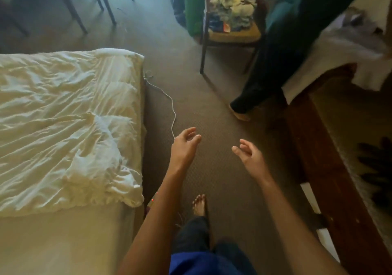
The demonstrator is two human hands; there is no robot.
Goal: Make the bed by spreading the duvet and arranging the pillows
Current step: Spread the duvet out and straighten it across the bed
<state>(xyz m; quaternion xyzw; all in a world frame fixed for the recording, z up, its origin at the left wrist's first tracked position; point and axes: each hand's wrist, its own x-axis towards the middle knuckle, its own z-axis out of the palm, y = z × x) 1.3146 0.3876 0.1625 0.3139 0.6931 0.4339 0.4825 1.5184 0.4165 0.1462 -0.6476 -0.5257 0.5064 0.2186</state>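
Observation:
A crumpled white duvet [63, 126] lies spread over the bed [63, 243] on the left, its near edge bunched up, with bare mattress showing below it. Both my hands hang over the carpet in the aisle to the right of the bed. My left hand [184, 145] has loosely curled fingers and holds nothing. My right hand [247, 154] is held palm-inward with relaxed fingers, also empty. Neither hand touches the duvet. No pillows are in view.
A white cable [171, 109] trails on the carpet beside the bed. A chair [231, 35] piled with clothes stands ahead. Another person's dark-trousered leg [275, 62] is at the right, next to a second wooden bed frame [331, 168]. Dark chair legs [78, 18] stand at the far left.

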